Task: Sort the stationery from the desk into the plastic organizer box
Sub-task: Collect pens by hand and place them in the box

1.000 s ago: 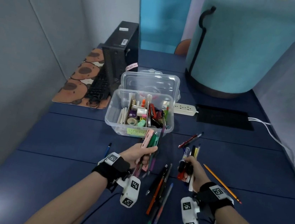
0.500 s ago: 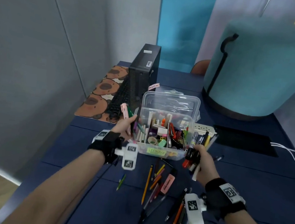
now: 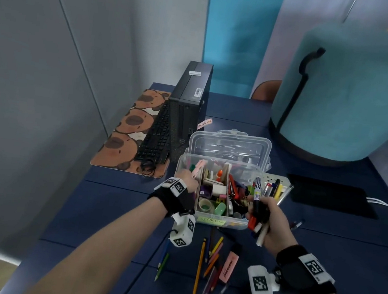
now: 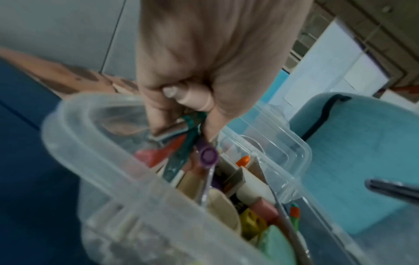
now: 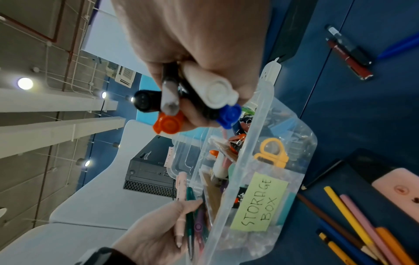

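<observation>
The clear plastic organizer box stands on the blue desk, labelled "STORAGE BOX", with stationery in its compartments. My left hand grips a bundle of pens, pink, green and purple, over the box's left compartment. My right hand grips a fistful of markers and pens upright at the box's right front corner; their caps show in the right wrist view. Loose pencils and a pink eraser lie on the desk in front of the box.
The box's clear lid lies behind it. A black computer case, a keyboard and a patterned mat stand at the left. A teal round seat, a power strip and a black pad are at the right.
Both hands rose from the desk to the box with their bundles. The left hand has moved from the box's left outside to over its left compartment; the right came to the front right corner.
</observation>
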Demonstrator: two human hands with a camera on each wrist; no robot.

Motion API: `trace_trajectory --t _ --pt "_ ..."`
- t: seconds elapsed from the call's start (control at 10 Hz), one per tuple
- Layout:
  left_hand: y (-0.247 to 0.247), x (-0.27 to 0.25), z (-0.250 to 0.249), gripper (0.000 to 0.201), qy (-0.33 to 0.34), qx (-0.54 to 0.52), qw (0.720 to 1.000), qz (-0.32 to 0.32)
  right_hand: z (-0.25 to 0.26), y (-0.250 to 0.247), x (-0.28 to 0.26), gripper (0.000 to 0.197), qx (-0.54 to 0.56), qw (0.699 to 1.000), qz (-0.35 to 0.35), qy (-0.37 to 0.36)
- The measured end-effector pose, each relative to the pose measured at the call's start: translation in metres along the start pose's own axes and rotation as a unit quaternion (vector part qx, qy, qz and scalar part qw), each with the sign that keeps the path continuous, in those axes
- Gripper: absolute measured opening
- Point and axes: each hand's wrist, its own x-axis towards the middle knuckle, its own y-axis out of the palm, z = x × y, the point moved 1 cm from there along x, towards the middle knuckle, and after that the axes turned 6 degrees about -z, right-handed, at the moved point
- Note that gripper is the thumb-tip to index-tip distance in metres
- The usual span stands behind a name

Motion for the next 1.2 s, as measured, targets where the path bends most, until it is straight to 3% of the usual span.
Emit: trace_trajectory --t 0.1,0.2,0.3,0.4,0.5,0.6,0.8,0.9,1.0,1.2 --pt "0.0 0.006 -0.002 0.032 -0.002 -0.004 0.999 0.05 0.001 -0.003 0.0 0.026 0.009 1.0 -0.003 0.008" --pt "0.004 0.013 0.0 0.031 -0.052 -0.07 0.991 0.096 0.0 -0.005 0.002 0.026 0.012 1.0 0.003 0.01" --pt "0.008 0.015 0.002 0.041 -0.046 -0.142 0.984 0.098 -0.002 -0.006 0.004 0.027 0.003 1.0 0.011 0.008" --pt "0.006 0.009 -0.001 0.034 -0.051 -0.156 0.978 0.126 -0.002 -0.005 0.006 0.026 -0.002 1.0 0.017 0.009" --pt "0.006 0.015 0.006 0.023 -0.09 -0.259 0.955 0.111 -0.003 -0.004 0.008 0.027 -0.017 1.0 0.016 0.011" --pt "0.007 0.009 0.009 0.029 -0.114 -0.295 0.943 0.107 -0.002 -0.003 0.009 0.028 -0.032 0.999 0.018 0.015" --pt "0.001 -0.027 -0.009 0.034 -0.09 -0.29 0.948 0.096 -0.004 -0.003 0.011 0.027 -0.028 0.999 0.03 0.022" --pt "0.005 -0.025 -0.002 0.041 -0.078 -0.32 0.937 0.118 -0.007 -0.005 0.013 0.026 -0.028 0.999 0.033 0.028" --pt "0.003 -0.021 -0.003 0.051 -0.085 -0.244 0.963 0.074 -0.009 -0.002 0.011 0.023 -0.028 0.998 0.042 0.043" --pt "-0.024 -0.032 -0.003 0.034 -0.058 -0.329 0.935 0.117 -0.006 0.012 0.015 0.022 -0.094 0.991 0.07 0.07"
